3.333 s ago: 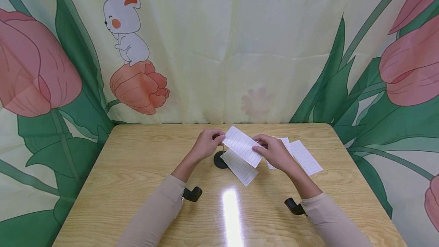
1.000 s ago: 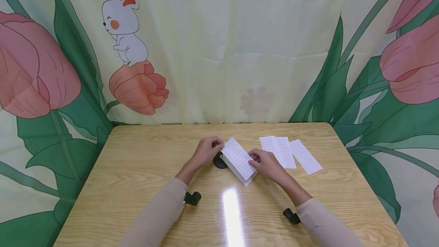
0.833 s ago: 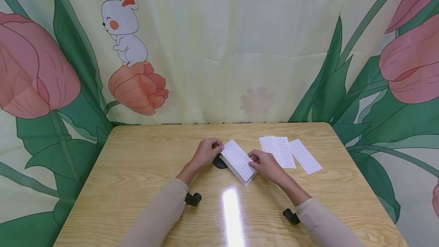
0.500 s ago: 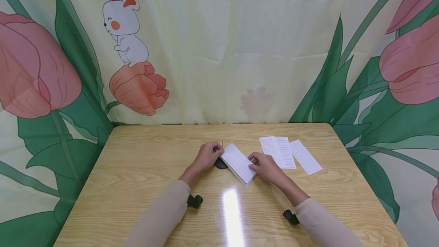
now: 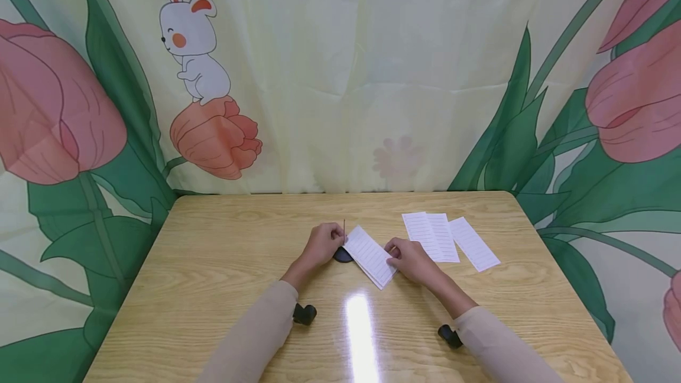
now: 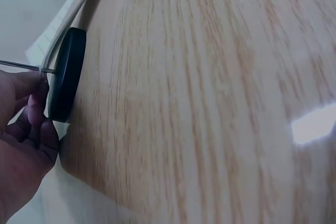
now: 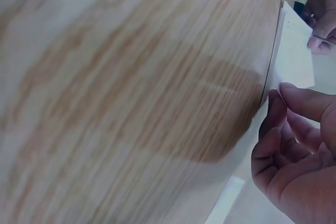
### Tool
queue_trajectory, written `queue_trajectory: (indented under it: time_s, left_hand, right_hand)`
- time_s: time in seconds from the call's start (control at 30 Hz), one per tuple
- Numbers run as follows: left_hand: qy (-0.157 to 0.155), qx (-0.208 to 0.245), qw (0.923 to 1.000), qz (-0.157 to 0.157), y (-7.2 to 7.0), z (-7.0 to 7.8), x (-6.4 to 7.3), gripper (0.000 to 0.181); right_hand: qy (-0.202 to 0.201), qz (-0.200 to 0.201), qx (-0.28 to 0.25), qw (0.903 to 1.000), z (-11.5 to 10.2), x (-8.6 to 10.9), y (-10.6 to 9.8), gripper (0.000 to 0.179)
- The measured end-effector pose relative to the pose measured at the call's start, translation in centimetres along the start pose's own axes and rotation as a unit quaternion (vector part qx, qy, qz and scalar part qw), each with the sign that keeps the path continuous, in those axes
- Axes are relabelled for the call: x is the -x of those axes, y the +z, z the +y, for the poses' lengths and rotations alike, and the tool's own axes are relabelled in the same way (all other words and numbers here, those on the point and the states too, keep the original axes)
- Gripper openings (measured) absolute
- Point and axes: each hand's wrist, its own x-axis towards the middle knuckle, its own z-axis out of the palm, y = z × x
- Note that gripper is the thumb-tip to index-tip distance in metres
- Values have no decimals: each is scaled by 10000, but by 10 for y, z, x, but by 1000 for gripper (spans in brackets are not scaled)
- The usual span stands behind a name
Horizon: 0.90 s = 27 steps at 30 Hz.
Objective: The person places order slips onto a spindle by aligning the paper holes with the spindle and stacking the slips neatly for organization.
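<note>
Head cam: your left grip (image 5: pixel 322 243) is pinched on a corner of the white lined paper slips (image 5: pixel 367 253), right by the thin upright metal spike (image 5: pixel 344 228); your right grip (image 5: pixel 411 257) pinches their other end. Left wrist: round black base (image 6: pixel 69 74) just past your left grip. Right wrist: slips span between both grips.

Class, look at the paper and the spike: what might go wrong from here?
1. The left hand pinches the paper right beside the spike, so a fingertip might get pricked.
2. The spike seems to pass through near the paper's corner; a sideways pull by the right hand might tear it.
</note>
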Motion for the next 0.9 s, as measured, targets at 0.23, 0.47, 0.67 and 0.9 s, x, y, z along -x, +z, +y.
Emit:
queue_trajectory:
  time_s: [0.23,0.47,0.67,0.9]
  left_hand:
    - [-22,32,9999,97,2,-1,1,12]
    - [117,-37,9994,327,4,-4,1,10]
    - [117,-29,9992,389,1,-4,1,7]
    - [346,-250,9987,271,-5,-8,7,3]
  right_hand:
    - [-44,-28,64,10000,-1,1,3,17]
    - [-105,-19,211,9997,-5,2,2,22]
    - [-62,92,210,9997,0,6,-3,21]
    - [-107,323,202,9992,16,12,-16,21]
